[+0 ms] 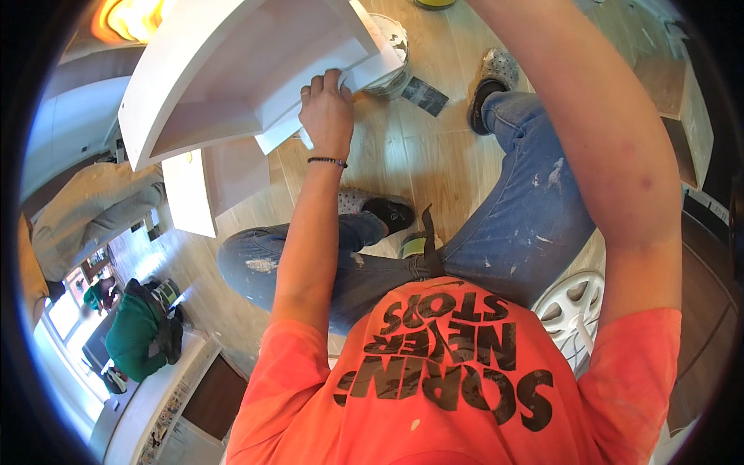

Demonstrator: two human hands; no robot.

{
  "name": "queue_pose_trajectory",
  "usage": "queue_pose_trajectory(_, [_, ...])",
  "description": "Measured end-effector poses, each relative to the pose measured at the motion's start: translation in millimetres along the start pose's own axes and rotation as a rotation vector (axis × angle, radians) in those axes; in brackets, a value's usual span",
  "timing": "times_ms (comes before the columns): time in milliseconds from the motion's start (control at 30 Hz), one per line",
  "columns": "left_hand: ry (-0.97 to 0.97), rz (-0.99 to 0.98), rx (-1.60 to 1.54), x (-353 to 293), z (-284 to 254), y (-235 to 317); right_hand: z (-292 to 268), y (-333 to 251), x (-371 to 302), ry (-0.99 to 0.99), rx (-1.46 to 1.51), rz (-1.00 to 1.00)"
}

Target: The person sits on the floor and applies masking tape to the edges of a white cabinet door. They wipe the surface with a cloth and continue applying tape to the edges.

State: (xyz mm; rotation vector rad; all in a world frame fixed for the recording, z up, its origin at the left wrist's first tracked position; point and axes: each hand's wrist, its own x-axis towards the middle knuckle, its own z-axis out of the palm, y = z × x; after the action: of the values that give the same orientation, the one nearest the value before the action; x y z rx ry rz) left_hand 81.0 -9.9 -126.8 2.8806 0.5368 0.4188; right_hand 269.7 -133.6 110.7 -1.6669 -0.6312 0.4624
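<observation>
A white wooden cabinet (139, 116) with an open front and a curved edge stands tilted in front of me, at the upper left. My left hand (327, 116) is closed over the board along its lower right side, fingers curled onto the white surface. Something pale shows beside the palm, too little of it to name. My right arm reaches up past the top edge of the picture, so that hand is out of sight. Under the cabinet is another white panel (188, 194).
Behind the cabinet stands a paint-smeared bucket (397, 39), with a dark flat rectangle (425, 96) on the wooden floor beside it. A can (415, 246) sits between my legs. To the right are a white openwork round object (573, 306) and a boxy panel (663, 85). Green clothing (139, 333) shows far left.
</observation>
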Motion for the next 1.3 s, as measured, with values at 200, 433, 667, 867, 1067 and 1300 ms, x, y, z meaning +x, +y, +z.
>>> queue_pose_trajectory(200, [-0.016,0.027,0.097,-11,9,12,1,8,12,-0.009,-0.005,-0.032])
queue_pose_trajectory(433, [0.100,0.076,0.008,-19,24,7,-2,5,6,-0.018,-0.001,-0.048])
queue_pose_trajectory(667, [0.056,0.122,-0.029,9,38,29,7,-5,3,0.026,-0.058,0.004])
queue_pose_trajectory(867, [0.030,0.156,0.013,11,34,29,4,20,22,0.021,0.014,-0.123])
queue_pose_trajectory(1067, [0.028,0.056,0.078,-7,24,1,14,-58,41,0.038,-0.196,0.676])
queue_pose_trajectory(1300, [-0.037,0.167,0.150,12,29,41,13,-44,47,0.041,-0.165,0.636])
